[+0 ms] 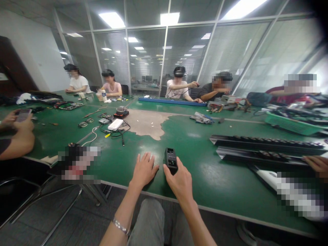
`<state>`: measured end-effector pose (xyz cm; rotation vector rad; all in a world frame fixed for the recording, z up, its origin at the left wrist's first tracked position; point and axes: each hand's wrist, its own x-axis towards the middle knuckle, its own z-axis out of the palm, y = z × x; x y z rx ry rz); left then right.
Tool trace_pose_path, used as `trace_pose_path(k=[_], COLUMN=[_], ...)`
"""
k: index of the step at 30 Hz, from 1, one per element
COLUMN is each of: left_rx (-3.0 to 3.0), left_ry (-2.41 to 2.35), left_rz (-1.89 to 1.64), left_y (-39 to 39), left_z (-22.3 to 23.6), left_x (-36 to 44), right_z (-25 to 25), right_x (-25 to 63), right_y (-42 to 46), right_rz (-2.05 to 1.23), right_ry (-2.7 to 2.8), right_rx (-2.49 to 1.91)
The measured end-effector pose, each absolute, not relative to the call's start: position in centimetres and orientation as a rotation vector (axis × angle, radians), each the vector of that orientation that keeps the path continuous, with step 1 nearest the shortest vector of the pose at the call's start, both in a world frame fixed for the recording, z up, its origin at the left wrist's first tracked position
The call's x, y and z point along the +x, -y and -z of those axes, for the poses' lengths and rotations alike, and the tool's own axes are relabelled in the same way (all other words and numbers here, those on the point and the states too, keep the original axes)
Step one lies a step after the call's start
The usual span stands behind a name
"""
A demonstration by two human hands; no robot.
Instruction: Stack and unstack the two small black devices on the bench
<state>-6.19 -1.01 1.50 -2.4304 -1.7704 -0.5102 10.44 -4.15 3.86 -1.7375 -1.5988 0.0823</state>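
Note:
My right hand point(180, 181) grips a small black box-shaped device point(171, 160) that stands upright on the green table point(205, 177); thumb and fingers close round its lower part. My left hand point(144, 170) lies flat on the table just left of it, fingers stretched out, holding nothing. A metal bracelet sits on my left wrist.
Long black metal parts point(266, 147) lie at the right. Cables, a white box point(115, 124) and small parts sit left of centre, beside a worn patch point(148, 123). Several people sit round the table; one at the left holds a phone point(22, 115). Metal chair frames stand lower left.

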Motion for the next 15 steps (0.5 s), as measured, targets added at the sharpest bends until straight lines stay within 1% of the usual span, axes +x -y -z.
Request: trace_pose_path(k=[13,15], left_rx=[-2.424,-2.425], left_ry=[1.766,1.762], left_rz=[0.478,0.471], left_y=[0.9,0.9], left_z=[-1.8,-1.8], left_x=[-5.8,-5.8], right_z=[-2.8,-2.5], right_x=[10.5,10.4], right_y=[4.9,4.9], right_rz=[-0.045,-0.029], right_ry=[1.623,1.629], right_rx=[-1.822,-1.781])
